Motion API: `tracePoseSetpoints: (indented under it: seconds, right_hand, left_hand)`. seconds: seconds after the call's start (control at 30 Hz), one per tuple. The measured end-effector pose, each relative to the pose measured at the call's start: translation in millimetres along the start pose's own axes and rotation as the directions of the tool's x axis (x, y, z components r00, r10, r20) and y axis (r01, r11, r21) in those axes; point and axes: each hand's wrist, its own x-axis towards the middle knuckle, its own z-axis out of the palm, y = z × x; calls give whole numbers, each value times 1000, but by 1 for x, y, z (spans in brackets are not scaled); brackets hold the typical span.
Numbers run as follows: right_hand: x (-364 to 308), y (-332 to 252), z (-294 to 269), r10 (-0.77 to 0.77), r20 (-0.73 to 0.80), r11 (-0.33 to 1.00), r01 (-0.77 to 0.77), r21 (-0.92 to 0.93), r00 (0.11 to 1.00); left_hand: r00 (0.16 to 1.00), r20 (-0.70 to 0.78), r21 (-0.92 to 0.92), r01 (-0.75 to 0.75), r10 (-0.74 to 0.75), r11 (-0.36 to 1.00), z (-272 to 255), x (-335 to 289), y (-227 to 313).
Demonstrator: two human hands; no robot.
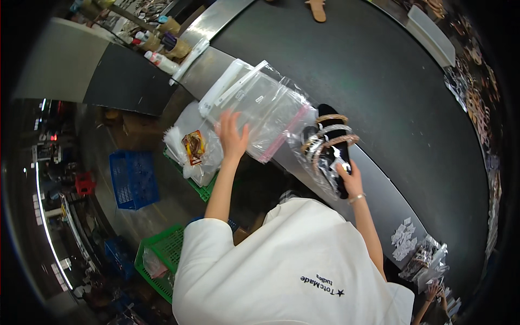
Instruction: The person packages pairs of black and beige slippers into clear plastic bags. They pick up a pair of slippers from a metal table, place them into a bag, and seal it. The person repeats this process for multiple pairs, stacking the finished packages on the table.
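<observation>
My right hand (351,180) grips a pair of black sandals (337,145) by one end, at the metal edge of the dark belt. Their straps are braided in tan and silver, and clear plastic partly covers them on the left side. My left hand (233,135) has its fingers spread, over the near left part of a stack of clear plastic bags (266,103). A pink strip runs along one edge of the bags. Whether the left fingertips touch the plastic I cannot tell.
A dark conveyor belt (401,108) runs past, with a tan sandal (317,11) at its far end. Small white slips (403,239) lie on the metal edge. Another person's hands (433,292) work at lower right. Blue (134,179) and green (162,260) crates stand left.
</observation>
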Motion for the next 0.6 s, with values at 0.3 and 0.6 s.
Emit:
tracePoseSetpoints:
  seconds: [0.3, 0.6]
  right_hand:
    - [-13, 1, -15, 10, -57, 1000, -8, 22, 998]
    - [-20, 5, -10, -21, -80, 982, 6, -190, 997]
  left_hand:
    - [864, -91, 419, 484, -495, 768, -11, -23, -96]
    - [925, -319, 428, -54, 207, 902, -69, 64, -83]
